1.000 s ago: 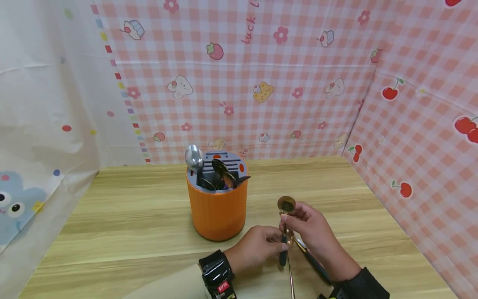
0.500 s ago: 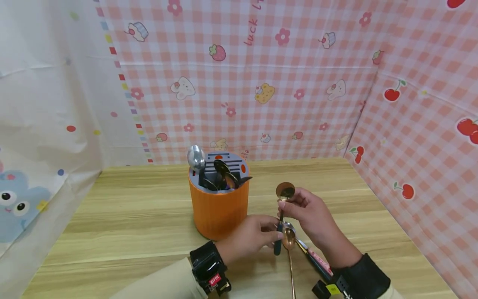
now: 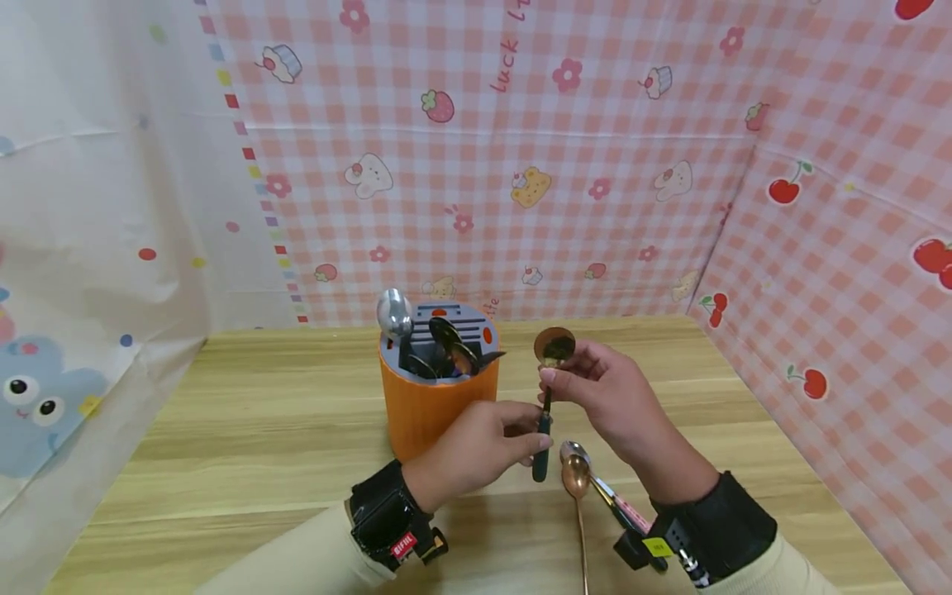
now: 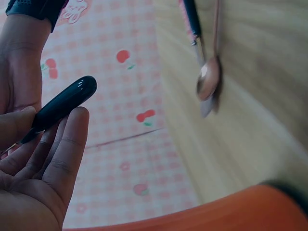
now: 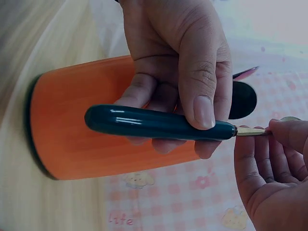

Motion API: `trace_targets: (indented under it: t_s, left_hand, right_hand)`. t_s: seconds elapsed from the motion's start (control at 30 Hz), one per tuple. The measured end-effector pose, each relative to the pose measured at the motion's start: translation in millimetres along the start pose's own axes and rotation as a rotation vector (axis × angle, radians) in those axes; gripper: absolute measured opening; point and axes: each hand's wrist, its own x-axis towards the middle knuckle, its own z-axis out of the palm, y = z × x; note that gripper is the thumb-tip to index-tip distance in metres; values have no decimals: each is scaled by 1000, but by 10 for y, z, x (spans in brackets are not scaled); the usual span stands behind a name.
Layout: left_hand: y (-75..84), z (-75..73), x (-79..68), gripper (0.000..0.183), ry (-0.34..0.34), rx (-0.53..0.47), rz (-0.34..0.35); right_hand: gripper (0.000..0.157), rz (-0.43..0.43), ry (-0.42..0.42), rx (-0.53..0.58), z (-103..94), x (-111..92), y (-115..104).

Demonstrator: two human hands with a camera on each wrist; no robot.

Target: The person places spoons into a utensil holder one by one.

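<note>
Over the last second both hands have moved up toward the orange holder [image 3: 439, 413], bringing with them the dark green-handled spoon [image 5: 159, 124]; its handle, which overlapped the copper spoon [image 3: 576, 477] in the head view, now shows apart from it; this piece seems to be singled out from the loose cutlery, with nothing else tangled in it.

The spoon is just right of the holder and appears raised off the wooden table [image 3: 260, 430], its bowl on the far side and its handle end toward the person; the left hand [image 3: 476, 446], partly in front of the holder in the head view, pinches the handle close to the neck, thumb against fingers with no gap left; the right hand [image 3: 611, 403], farther right of the holder, pinches the metal neck close under the bowl, also closed tight; two hands on one spoon look like an adjustment of hold or angle.

The copper spoon and a pink handle [image 3: 632, 516] lie right of the holder and nearer the person; inside the holder, a silver spoon [image 3: 394, 314] and a dark spoon [image 3: 444, 332] stand bowl-up.
</note>
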Motion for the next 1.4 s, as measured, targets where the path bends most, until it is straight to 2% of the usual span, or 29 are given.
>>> trace_targets:
  t_s: [0.4,0.53,0.67,0.93,1.07,1.27,1.4]
  left_hand:
    - [279,-300,-144,9,22,53,43]
    - [358,-429,-178,11,44,92,73]
    - [428,-574,-210,16,50,86,87]
    - [536,-874,-249,16,88,145,120]
    - [575,-1003,-267,22,113,134,96]
    - [617,-1167,-265,21,145,139,114]
    - [617,-1248,-251,23,189,180,127]
  right_hand:
    - [28,-71,-36,23,115,81,-363]
    - [28,-87,-50,-3,146,127,-503]
    - [29,-119,-77,3,196,196,-644]
    - [28,-186,-86,-25,350,354,-897]
    - [27,-231,-107,3,427,444,-983]
    - [25,-262,-110,21,518,569,-1099]
    - [23,-298,-123,57,561,631,-1156]
